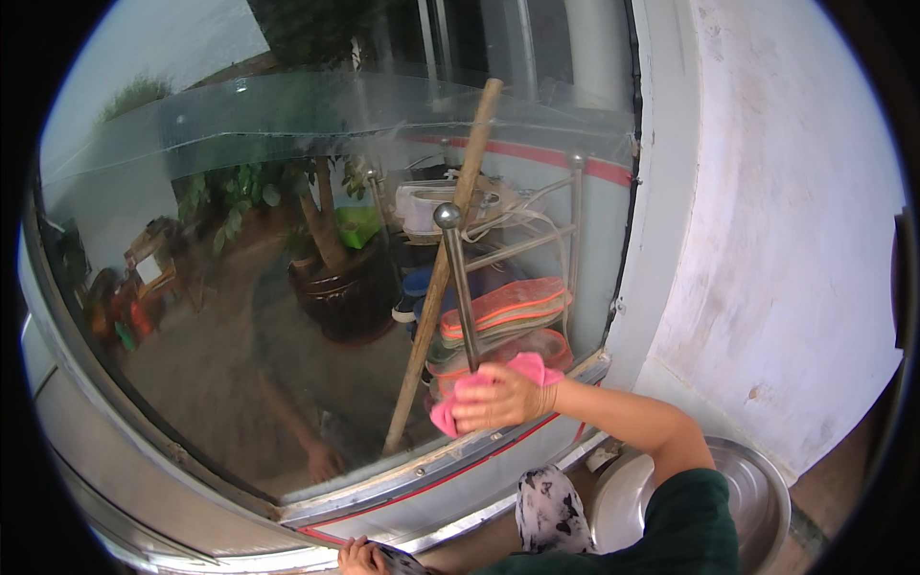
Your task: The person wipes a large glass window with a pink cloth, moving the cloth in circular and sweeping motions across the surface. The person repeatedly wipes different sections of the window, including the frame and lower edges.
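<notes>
My right hand (499, 399) presses a pink cloth (539, 366) against the lower right part of a large glass window pane (215, 402). Some of the cloth sticks out past my fingers on both sides. The metal lower frame (460, 449) of the window runs just beneath that hand. My left hand (361, 557) holds nothing and rests on my knee at the bottom edge of the picture, partly cut off. Patterned fabric (550, 507) covers my other knee below the window.
Behind the glass stand a wooden pole (431, 309), a metal rack (460, 287) with shoes, and a potted plant (338, 287), amid reflections. A metal basin (762, 496) sits at my right beside the white wall (783, 215). Metal panelling (108, 460) borders the window's left.
</notes>
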Tool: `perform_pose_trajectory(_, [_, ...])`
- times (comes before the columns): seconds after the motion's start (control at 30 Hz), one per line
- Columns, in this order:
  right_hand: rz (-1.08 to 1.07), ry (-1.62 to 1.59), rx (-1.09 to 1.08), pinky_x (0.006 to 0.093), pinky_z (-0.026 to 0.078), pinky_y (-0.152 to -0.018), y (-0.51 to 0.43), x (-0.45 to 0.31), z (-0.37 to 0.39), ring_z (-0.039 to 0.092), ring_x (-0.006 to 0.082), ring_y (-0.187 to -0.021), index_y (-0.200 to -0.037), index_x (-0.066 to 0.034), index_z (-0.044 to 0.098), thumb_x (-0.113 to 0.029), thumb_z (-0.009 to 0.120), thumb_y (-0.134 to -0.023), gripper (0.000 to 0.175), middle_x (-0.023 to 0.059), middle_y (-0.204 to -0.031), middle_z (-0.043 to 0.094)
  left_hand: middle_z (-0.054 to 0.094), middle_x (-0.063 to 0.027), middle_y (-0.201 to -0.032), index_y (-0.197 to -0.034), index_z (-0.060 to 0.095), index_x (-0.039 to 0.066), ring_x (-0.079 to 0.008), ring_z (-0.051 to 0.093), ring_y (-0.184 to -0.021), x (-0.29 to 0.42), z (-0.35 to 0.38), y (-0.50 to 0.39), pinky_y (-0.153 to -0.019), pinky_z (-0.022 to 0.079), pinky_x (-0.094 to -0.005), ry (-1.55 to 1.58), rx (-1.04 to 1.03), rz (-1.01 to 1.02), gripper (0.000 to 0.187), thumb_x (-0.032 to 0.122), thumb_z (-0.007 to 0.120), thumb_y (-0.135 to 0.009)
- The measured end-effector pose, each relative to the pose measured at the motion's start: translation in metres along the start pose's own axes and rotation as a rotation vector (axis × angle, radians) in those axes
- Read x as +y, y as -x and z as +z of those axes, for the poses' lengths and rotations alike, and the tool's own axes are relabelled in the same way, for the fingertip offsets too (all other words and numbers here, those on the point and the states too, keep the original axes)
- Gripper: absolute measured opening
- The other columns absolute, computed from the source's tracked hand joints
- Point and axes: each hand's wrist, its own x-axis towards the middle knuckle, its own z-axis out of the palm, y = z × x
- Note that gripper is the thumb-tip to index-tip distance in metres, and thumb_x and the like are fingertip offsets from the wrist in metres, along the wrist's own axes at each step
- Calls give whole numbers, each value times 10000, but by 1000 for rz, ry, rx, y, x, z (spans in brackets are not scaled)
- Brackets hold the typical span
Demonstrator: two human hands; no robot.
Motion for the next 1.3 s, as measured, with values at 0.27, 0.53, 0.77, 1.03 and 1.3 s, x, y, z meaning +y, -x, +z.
perform_pose_trajectory(0.27, [51,383,13,557,450,-923,-85,112,-94,603,295,-1149,-1053,-169,664,-139,645,-819,237,54,-1165,643,684,-179,-1178,-1030,691,17,-402,581,-1166,2,-1,6,-1056,429,-520,-25,7,-42,184,123,614,-901])
perform_pose_trajectory(0.53, [413,911,677,443,441,-1060,-147,304,-219,561,392,-1216,-1336,27,573,-103,595,-906,450,239,-1287,613,680,-164,-1178,-1057,686,24,-415,575,-1157,-1,9,-3,-1016,450,-530,-29,-21,6,187,105,617,-903])
perform_pose_trajectory(0.77, [595,867,797,432,441,-1060,-103,306,-219,577,419,-1202,-1320,50,583,-114,566,-929,424,271,-1228,640,688,-183,-1160,-1005,694,37,-426,595,-1140,1,-3,-3,-1013,449,-540,-5,-1,-34,158,127,597,-918])
perform_pose_trajectory(1.03, [868,710,744,406,421,-1067,-51,220,-173,542,373,-1272,-1357,28,565,-204,581,-983,440,215,-1325,617,666,-193,-1202,-1092,654,21,-424,587,-1158,1,-3,-9,-1052,430,-550,49,-48,7,199,124,619,-926])
perform_pose_trajectory(1.3, [1198,668,780,427,393,-1107,62,99,-73,512,387,-1307,-1446,88,435,-148,533,-1018,499,264,-1453,482,657,-179,-1209,-1076,644,25,-412,574,-1183,-9,-1,-1,-1069,417,-549,106,13,-1,188,124,642,-917])
